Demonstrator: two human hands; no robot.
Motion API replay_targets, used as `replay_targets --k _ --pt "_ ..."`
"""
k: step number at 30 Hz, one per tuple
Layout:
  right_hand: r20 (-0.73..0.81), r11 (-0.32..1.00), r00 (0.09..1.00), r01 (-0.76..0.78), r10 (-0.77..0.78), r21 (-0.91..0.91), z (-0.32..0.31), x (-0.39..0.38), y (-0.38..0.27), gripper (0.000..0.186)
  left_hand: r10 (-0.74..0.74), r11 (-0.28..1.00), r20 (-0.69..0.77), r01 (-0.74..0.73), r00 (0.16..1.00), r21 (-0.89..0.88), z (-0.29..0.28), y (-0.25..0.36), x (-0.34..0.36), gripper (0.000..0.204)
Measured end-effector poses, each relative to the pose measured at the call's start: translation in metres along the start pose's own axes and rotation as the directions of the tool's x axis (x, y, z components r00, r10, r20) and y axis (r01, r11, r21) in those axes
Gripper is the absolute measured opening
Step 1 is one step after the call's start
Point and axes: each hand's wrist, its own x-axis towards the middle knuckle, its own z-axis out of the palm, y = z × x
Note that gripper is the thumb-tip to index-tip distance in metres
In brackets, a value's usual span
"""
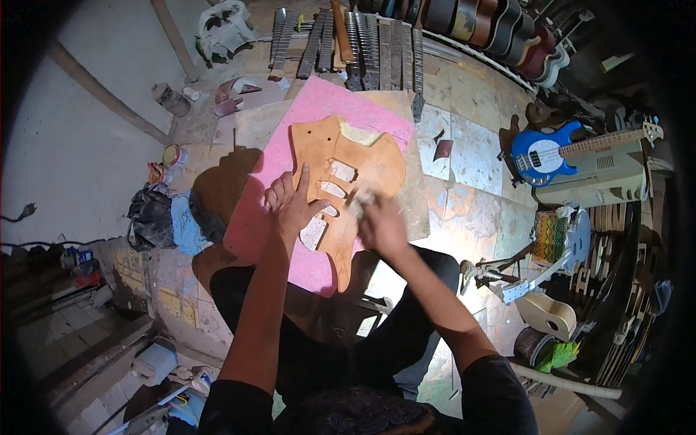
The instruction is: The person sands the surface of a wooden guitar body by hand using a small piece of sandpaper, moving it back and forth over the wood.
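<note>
Orange-brown bare wooden guitar body (384, 165), two hands on the job

So the guitar body lies flat on a rough pink rectangular slab (250, 226), which sits on a larger tan flat board (416, 212). It's right between the hands, running up past both of them, with its narrow pointed horn end toward the person's lap.

Left hand (293, 209) is spread out, palm down over the left edge, index finger stretched up along the wood and thumb out toward the cutouts. Right hand (384, 226) is over on the right edge, fingers curled round a small pale piece (362, 197); it's pretty blurred, so can't tell what that is. Hands are apart, with a strip of wood between them.

Writing-wise: the small round tin with a red and pale label (174, 155) sits off to the left, way too small to read. Dark short-sleeved shirt (348, 420) has some kind of raised print at the bottom edge, too dim to make out.

Also around: a glossy blue electric guitar with a white pickguard (560, 139) on the right, and a row of dark fretted necks (361, 51) up top.
</note>
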Motion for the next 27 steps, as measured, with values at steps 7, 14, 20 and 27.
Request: replay_targets --k 7,14,20,27 --pt "-0.125 0.980 0.978 -0.180 0.170 -0.079 0.022 -0.002 -0.009 0.051 -0.055 0.998 0.079 0.055 0.995 -0.004 0.000 0.008 0.003 0.115" --pt "0.005 0.994 1.000 -0.027 0.027 -0.107 0.018 -0.009 -0.011 0.047 -0.039 0.999 0.078 0.038 0.996 0.014 -0.007 0.005 0.001 0.116" --pt "-0.139 0.964 0.959 -0.258 0.248 -0.065 0.015 0.031 0.012 0.052 -0.032 0.999 0.088 0.032 0.996 0.005 -0.006 0.016 0.004 0.114" --pt "0.074 1.000 0.997 -0.004 0.006 -0.020 0.025 -0.022 -0.016 0.050 -0.031 1.000 0.046 0.031 0.998 0.000 -0.008 0.010 0.002 0.114"
